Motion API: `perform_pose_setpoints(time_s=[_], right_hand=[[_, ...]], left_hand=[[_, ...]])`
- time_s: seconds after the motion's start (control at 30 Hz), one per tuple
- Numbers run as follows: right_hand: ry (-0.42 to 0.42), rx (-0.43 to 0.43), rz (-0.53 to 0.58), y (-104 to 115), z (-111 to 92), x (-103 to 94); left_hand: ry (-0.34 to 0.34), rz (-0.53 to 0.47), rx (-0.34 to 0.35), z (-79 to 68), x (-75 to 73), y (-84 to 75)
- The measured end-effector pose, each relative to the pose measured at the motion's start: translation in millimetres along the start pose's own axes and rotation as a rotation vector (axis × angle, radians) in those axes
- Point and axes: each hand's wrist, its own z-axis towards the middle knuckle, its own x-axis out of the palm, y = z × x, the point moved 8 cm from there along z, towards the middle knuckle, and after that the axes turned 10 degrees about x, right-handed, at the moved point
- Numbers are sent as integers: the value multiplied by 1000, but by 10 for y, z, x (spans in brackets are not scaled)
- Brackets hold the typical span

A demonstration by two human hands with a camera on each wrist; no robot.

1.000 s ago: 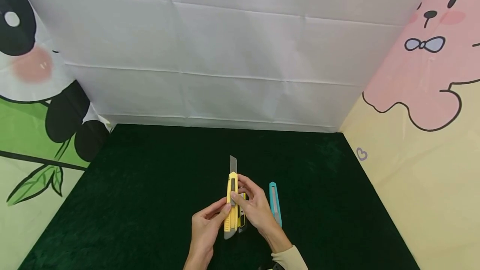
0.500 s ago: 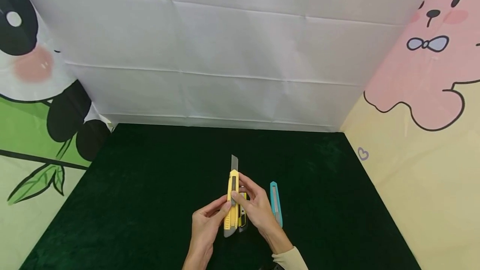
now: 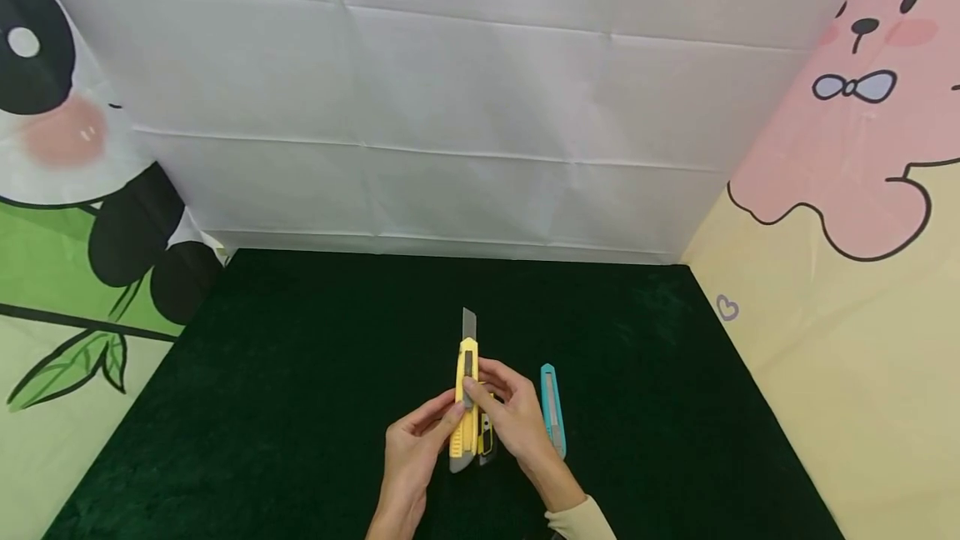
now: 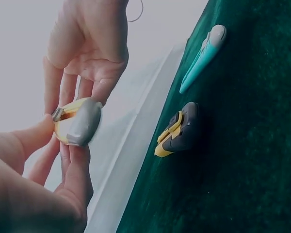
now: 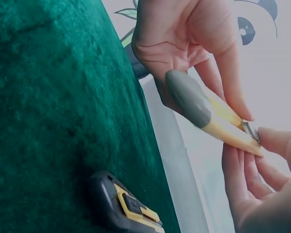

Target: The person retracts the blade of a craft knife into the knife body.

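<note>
A yellow utility knife (image 3: 466, 432) with a grey end cap is held above the table, its metal blade (image 3: 469, 324) extended and pointing away from me. My left hand (image 3: 411, 452) pinches the handle from the left, between thumb and fingers. From the other side my right hand (image 3: 517, 419) grips it, the thumb on the grey slider and the fingers behind. Beneath lies a black and yellow utility knife (image 4: 178, 130), partly hidden by the right hand in the head view. Right of that hand rests a teal utility knife (image 3: 552, 409).
A dark green cloth (image 3: 315, 357) covers the table. White sheeting (image 3: 465, 107) rises at its back edge. Cartoon-printed cloth walls stand on both sides, with a panda (image 3: 60, 107) at left and a pink animal (image 3: 855, 132) at right.
Both hands keep their hold on the yellow utility knife, which has risen slightly in the head view. My right fingers have shifted a little lower along the handle. The other knives stay put.
</note>
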Motion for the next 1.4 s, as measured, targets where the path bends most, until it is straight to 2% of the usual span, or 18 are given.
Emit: perform_pose_setpoints(time_s=[0.27, 0.57, 0.97, 1.3, 1.4], right_hand=[[-46, -19, 47, 34, -2, -11], [-3, -43, 69, 48, -30, 50], [37, -83, 66, 40, -48, 66], [69, -78, 68, -7, -56, 32], [80, -100, 65, -8, -58, 27]], left_hand=[[41, -13, -8, -54, 21, -7], [33, -55, 36, -54, 43, -17], [25, -68, 32, -39, 25, -27], [19, -68, 24, -34, 60, -20], [23, -68, 19, -25, 71, -19]])
